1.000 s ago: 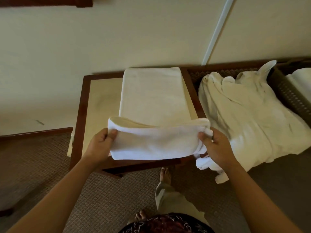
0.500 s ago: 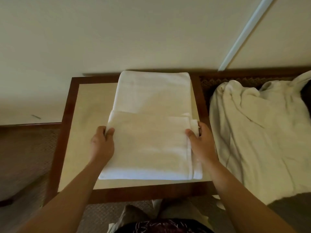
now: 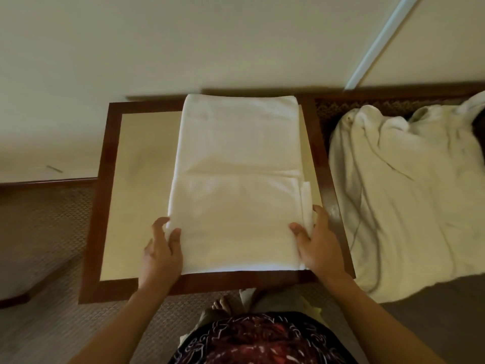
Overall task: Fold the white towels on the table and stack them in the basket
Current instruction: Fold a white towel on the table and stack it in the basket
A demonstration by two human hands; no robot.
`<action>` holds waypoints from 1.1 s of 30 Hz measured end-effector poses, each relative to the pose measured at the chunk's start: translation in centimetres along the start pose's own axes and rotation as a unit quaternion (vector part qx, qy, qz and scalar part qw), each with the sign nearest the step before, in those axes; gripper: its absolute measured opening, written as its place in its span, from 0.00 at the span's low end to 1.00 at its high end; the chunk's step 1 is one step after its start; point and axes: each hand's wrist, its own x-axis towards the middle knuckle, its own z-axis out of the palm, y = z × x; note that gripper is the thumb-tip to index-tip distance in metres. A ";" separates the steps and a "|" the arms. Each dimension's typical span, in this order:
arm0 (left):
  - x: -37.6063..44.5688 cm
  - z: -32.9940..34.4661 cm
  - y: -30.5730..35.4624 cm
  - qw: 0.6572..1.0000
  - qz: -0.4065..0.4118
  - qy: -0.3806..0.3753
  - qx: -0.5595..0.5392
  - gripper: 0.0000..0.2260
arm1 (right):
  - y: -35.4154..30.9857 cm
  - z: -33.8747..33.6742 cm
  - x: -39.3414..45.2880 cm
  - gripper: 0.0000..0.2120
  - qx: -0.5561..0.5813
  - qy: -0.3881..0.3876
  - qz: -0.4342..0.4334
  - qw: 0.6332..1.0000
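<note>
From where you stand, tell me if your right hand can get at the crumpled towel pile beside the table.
Probably yes. The right hand rests on the folded towel at the table's right edge, and the crumpled towel pile lies just beyond that edge, with nothing visible between them.

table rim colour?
Dark reddish-brown wood rim around a pale cream top; head view.

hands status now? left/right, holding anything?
Left hand: open, fingers resting on the towel edge.
Right hand: open, resting against the towel's right edge.
</note>
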 end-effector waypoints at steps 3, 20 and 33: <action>-1.0 -0.3 -0.1 1.000 -0.021 0.005 0.022 0.14 | 0.0 -0.2 -1.1 0.37 0.018 0.002 0.033 0.999; 4.6 2.0 -0.7 0.917 0.174 -0.103 0.343 0.28 | -2.0 1.9 1.9 0.30 -0.322 -0.044 -0.110 0.939; -3.7 -1.9 -8.1 0.856 0.336 -0.166 0.356 0.50 | 5.1 4.6 -10.2 0.46 -0.280 0.010 -0.220 0.935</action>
